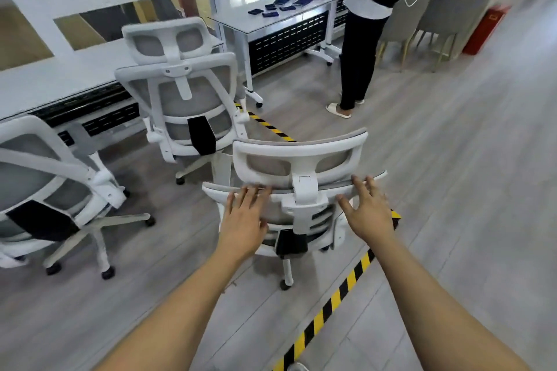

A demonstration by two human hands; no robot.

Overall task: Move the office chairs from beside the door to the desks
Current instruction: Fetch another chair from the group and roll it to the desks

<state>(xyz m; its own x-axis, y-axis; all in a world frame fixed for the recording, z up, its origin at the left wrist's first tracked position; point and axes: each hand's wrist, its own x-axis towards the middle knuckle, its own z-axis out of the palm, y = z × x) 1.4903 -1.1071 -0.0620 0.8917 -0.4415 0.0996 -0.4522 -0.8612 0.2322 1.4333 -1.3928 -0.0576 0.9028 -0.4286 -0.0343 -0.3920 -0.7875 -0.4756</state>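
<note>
A white-framed office chair with grey mesh [301,150] stands right in front of me, its back toward me. My left hand [244,220] lies with spread fingers on the top edge of its backrest, left of the headrest post. My right hand [367,214] rests the same way on the right side, fingers apart and not curled around the frame. A second matching chair [187,99] stands at the long white desk [60,81] ahead on the left. A third chair [45,190] sits at the same desk at the far left.
A person [361,39] stands ahead on the right at a white table [241,24] with several dark flat items. Yellow-black floor tape [331,304] runs under the chair. Grey dining chairs [437,15] and a red box [485,30] are at the far right.
</note>
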